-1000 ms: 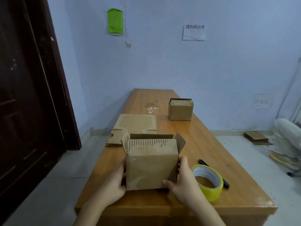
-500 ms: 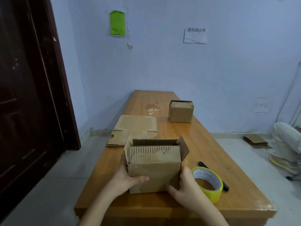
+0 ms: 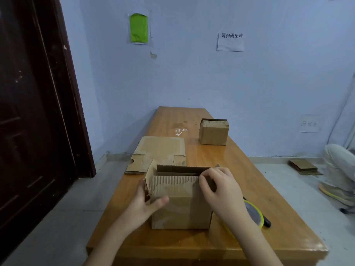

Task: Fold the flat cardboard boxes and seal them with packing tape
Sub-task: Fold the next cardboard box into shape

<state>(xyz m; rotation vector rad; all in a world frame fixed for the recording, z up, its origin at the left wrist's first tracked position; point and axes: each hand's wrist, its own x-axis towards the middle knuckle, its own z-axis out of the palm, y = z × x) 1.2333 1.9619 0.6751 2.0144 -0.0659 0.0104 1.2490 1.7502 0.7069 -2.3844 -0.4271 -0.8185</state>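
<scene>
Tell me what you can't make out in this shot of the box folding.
- Head view: the tape roll is mostly hidden behind the right hand and wrist.
- The open box interior is hidden by its near wall.
- The black marker shows only its tip.
- The far box: taped or not, too small to tell.

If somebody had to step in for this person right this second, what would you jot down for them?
Left hand: grips the near box's left side, thumb on its front.
Right hand: fingers curled over the box's top right flap.
The box stands near the table's front edge, top flaps not yet closed. Tape roll and black marker lie just right of it. Flat cardboard lies behind; a second folded box stands farther back.
Done: box shaped.
Left: fold the flaps down, tape them, then fold the flat cardboard.
</scene>
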